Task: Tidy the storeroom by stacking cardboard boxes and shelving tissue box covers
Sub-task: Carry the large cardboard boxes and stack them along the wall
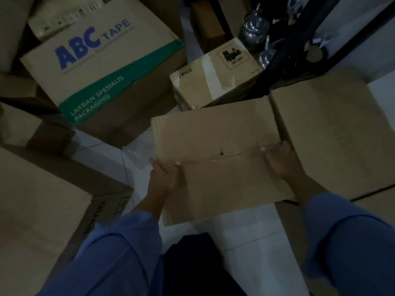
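Gripping the cardboard box, left hand and right hand clasp its opposite edges.

Plain box: unprinted brown cardboard.
ABC Tape box: tan, blue lettering, green band (pale letters on it).
PICO box: tan, black stamp.
My sleeves: blue.

Left hand and right hand holding plain cardboard box by its sides, ABC Tape box behind
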